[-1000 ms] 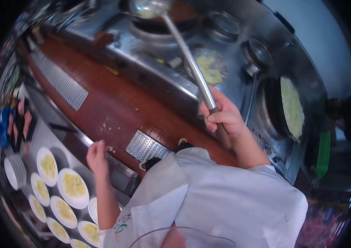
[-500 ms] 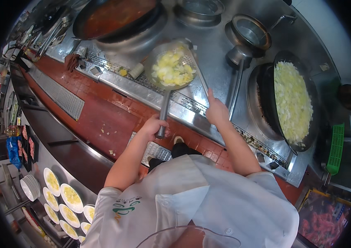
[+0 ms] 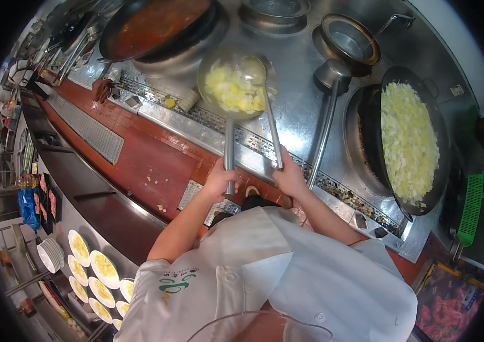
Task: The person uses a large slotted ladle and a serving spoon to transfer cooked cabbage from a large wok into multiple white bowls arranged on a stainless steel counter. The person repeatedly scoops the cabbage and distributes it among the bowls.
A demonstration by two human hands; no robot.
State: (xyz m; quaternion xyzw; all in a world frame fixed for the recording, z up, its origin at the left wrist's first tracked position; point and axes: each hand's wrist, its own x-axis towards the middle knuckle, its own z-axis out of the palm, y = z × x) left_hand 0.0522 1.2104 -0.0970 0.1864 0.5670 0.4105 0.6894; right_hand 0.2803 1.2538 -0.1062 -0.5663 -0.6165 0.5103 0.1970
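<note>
My left hand (image 3: 219,180) is closed around the metal handle of a wide, round strainer (image 3: 206,94). Chopped pale yellow-green vegetable, like cabbage (image 3: 228,91), lies heaped in it, above the steel cooktop's near edge. A long-handled ladle (image 3: 254,69) is gripped in my right hand (image 3: 290,175); its bowl rests against the vegetable at the strainer's right side. To the right, a big black wok (image 3: 445,137) holds much more of the same chopped vegetable (image 3: 410,142).
A wok of red broth (image 3: 159,25) stands far left, and a pot of liquid (image 3: 349,43) far right. A long handle (image 3: 326,134) juts toward me. Plates of yellow food (image 3: 104,268) stand on the left counter. A green perforated basket (image 3: 471,208) hangs right.
My right hand has come down and left, closer to my left hand. The ladle's bowl now shows on the vegetable. The strainer has shifted slightly left and away from me.
</note>
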